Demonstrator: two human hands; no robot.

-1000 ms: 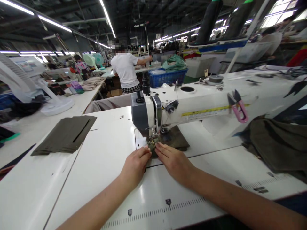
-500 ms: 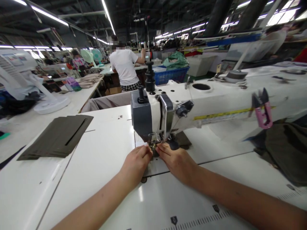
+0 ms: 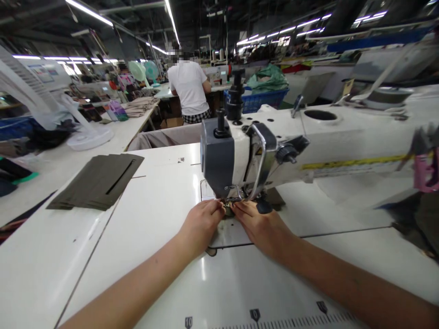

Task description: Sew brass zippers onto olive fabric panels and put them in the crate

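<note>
Under the needle area of a white and grey sewing machine point(image 3: 219, 157), a dark olive fabric piece point(image 3: 276, 199) lies on the machine bed, mostly covered by my hands. My left hand point(image 3: 202, 225) is closed, its fingertips pinching the fabric just left of the presser foot. From the other side, my right hand point(image 3: 262, 226) comes in with fingers pressed together, holding the same cloth down. Fingertips of both hands nearly meet at the foot, where small brass-coloured parts point(image 3: 227, 205) show. The fabric's edge there is too small to make out.
At left on the table lies a stack of olive fabric pieces point(image 3: 96, 180). A white fan point(image 3: 89, 137) stands beyond it. Pink-handled snips point(image 3: 425, 171) hang on the machine arm at right. A person in a white shirt point(image 3: 188, 87) works ahead, near a blue basket point(image 3: 267, 99).
My view has shifted, so the machine and stack sit differently in the picture. Both hands stay at the presser foot on the fabric. The person ahead has lowered a raised arm.
</note>
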